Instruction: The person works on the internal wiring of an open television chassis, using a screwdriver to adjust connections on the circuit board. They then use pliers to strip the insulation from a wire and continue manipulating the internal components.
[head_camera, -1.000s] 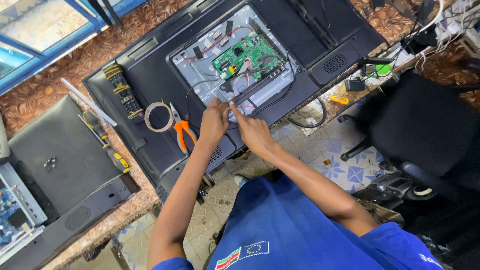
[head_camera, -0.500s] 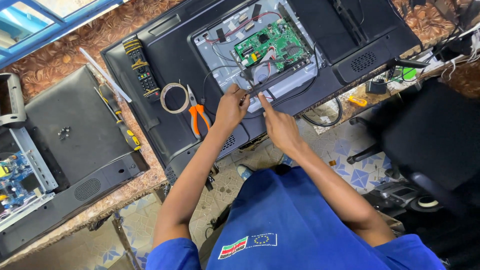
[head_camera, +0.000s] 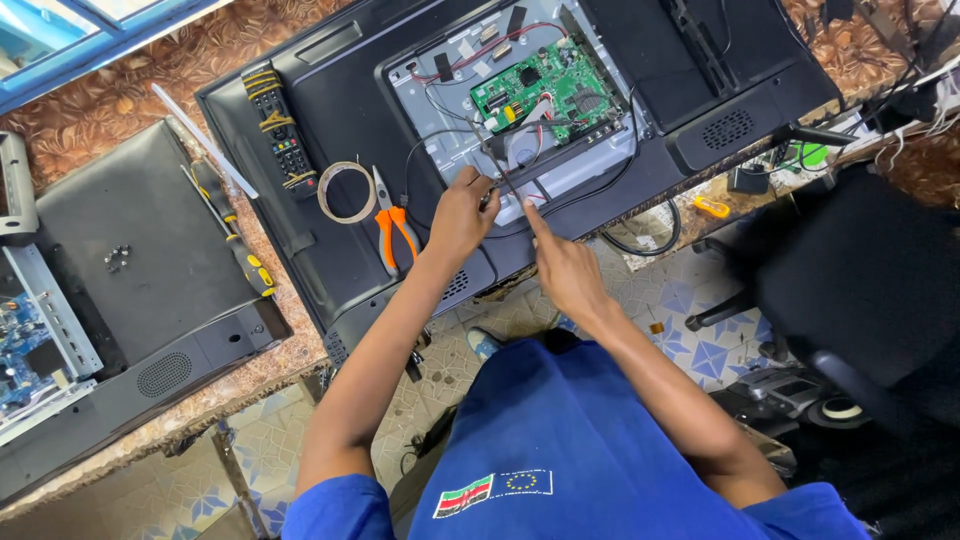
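Left grip: the left hand is closed on thin black wires at the lower edge of the opened metal bay; fingers curled tight, pinching them.
Right grip: the right hand has its fingers drawn together with the forefinger stretched out, its tip on the bay's lower edge; whether it pinches a wire I cannot tell.
Thing worked on: a flat television lies face down, back cover partly off, directly under both hands.
Just beyond the grip: a green circuit board sits in the bay, with red and black leads running to it.
Left of the grip: orange-handled pliers, a roll of tape and a remote control rest on the set's back.
Farther left: a screwdriver, yellow and black, on a second dark panel.
Progress: the set appears opened and the board exposed; wiring looks to be in hand, the cover not yet refitted.
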